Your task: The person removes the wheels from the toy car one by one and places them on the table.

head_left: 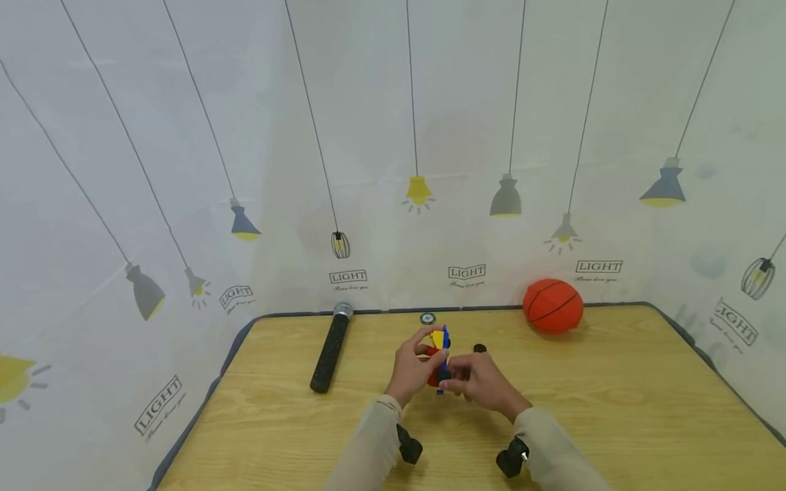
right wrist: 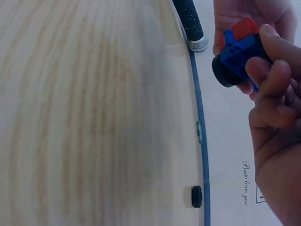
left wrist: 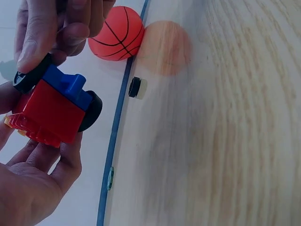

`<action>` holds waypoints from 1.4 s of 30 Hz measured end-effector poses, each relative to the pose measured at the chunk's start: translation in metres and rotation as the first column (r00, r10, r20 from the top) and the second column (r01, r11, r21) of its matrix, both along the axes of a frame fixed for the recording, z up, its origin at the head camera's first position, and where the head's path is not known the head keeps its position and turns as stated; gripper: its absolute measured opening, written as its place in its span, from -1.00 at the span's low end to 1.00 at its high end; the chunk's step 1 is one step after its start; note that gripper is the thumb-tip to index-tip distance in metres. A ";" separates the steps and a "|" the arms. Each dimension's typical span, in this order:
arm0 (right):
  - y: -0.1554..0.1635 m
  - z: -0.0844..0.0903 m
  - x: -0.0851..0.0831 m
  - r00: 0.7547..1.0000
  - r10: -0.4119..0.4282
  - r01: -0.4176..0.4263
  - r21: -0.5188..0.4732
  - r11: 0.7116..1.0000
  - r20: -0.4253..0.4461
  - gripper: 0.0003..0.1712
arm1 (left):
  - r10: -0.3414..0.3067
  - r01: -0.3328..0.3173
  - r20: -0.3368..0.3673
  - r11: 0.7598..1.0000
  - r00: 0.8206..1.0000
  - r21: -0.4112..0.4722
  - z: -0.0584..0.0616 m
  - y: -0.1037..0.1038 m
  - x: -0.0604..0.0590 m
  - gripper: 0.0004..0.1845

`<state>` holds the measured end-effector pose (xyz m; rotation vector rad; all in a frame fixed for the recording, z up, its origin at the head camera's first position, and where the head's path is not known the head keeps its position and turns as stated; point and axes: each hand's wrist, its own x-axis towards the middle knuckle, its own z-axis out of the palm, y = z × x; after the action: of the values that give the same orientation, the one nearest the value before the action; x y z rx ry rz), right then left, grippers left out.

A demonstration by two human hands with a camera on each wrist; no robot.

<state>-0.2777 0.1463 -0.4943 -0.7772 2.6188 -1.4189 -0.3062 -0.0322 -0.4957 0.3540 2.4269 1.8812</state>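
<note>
Left hand: the left hand [head_left: 410, 368] cups one toy car [head_left: 439, 356] just below the centre of the head view, fingers curled round its red block from underneath.
Right hand: the right hand [head_left: 482, 382] meets it from the right side, fingertips pinching the blue part of the same toy.
Toy car: one, held up off the table [head_left: 614, 409] between both hands; red body, blue piece, a yellow bit on top, and two black wheels showing in the left wrist view [left wrist: 91, 110].
Loose wheel: one small black wheel [head_left: 479, 348] lies on the wood just right of the hands, apart from them.
Ball: one orange basketball [head_left: 552, 305] sits at the table's far edge, right of centre in the frame.
Microphone: one black microphone [head_left: 332, 348] lies left of the hands, silver head pointing to the far edge.
Small disc: one greenish round disc [head_left: 427, 318] rests at the far edge, just above the hands in the frame.
Backdrop: a white curtain [head_left: 184, 136] printed with hanging lamps.
</note>
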 end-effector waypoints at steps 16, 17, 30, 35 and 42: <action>0.001 -0.018 0.007 0.995 0.035 -0.030 -0.053 0.998 0.098 -0.81 | 0.018 -0.017 0.047 1.000 0.999 -0.018 -0.011 0.000 0.006 -0.53; 0.001 -0.016 0.007 0.995 0.035 -0.031 -0.055 0.998 0.089 -0.81 | 0.013 -0.012 0.045 1.000 0.999 -0.011 -0.011 0.001 0.005 -0.53; 0.007 0.005 -0.004 0.993 0.039 -0.039 0.002 0.999 0.107 -0.72 | 0.060 -0.071 0.109 0.993 0.992 0.097 0.005 -0.013 -0.003 -0.50; 0.028 0.003 -0.011 0.986 -0.005 0.006 -0.008 1.000 0.165 -0.61 | 0.038 -0.064 0.161 0.985 0.986 0.162 0.007 -0.021 -0.006 -0.49; 0.051 -0.013 -0.013 0.962 -0.204 0.199 0.049 0.979 0.182 -0.68 | -0.007 -0.035 0.209 0.980 0.978 0.195 0.004 -0.027 0.000 -0.51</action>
<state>-0.2910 0.1974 -0.5077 -0.3612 2.6266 -1.4167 -0.3063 -0.0587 -0.4914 0.1375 2.1214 2.0565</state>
